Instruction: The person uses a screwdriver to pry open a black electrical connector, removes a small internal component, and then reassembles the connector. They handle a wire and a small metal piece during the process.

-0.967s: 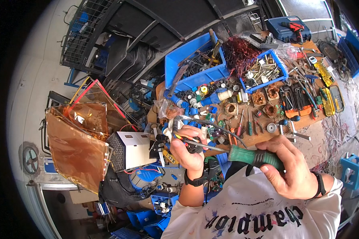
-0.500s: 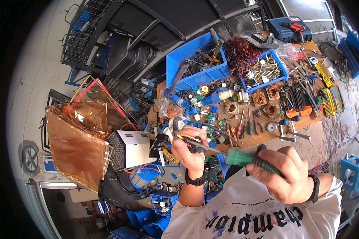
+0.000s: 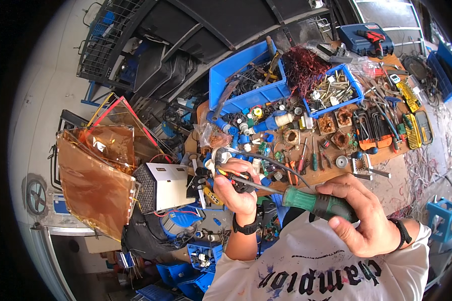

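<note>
Screwdriver (image 3: 319, 201), green-handled with a dark band, lies loosely gripped in the right hand (image 3: 367, 216), fingers along the handle's far side and thumb low on the near side; its shaft slants leftward to the left hand (image 3: 240, 196), the tip's exact contact being hidden; the left hand is clamped on a white-and-black electrical fitting (image 3: 219, 159), with coloured wires (image 3: 226, 173) showing between its fingers; the hands are apart, joined only by the tool; a dark cable (image 3: 281, 164) curves rightward above the shaft; beyond lies a cluttered wooden workbench (image 3: 331, 173).
</note>
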{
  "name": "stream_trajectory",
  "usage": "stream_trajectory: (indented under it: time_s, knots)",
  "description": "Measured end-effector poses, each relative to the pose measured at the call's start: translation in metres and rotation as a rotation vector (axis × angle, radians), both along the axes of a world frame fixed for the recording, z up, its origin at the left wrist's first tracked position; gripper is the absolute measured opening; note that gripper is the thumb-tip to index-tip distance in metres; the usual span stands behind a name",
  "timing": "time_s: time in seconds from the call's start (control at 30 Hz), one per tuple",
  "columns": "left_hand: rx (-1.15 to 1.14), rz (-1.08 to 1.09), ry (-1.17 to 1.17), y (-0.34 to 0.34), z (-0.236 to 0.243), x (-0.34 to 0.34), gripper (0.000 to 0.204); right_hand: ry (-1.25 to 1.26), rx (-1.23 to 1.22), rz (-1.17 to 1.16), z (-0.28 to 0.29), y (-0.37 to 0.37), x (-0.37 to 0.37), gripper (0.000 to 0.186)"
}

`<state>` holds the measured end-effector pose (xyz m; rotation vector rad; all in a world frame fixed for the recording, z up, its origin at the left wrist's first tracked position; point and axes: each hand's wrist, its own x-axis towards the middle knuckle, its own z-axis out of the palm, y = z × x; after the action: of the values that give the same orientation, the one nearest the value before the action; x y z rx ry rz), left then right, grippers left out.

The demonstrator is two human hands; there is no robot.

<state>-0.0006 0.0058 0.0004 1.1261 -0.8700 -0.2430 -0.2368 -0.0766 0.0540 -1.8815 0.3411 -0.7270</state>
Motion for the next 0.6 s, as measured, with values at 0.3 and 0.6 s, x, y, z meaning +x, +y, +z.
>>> stream_trajectory:
  time_s: [0.3,0.6]
  knots:
    - [0.001,0.016,0.011,-0.001,-0.003,-0.001,0.053,0.111,-0.325,-0.086,0.007,-0.006,0.001,0.039]
    - [0.005,0.024,0.05,0.001,0.003,0.001,0.053,-0.005,-0.341,-0.173,-0.003,-0.005,0.01,0.049]
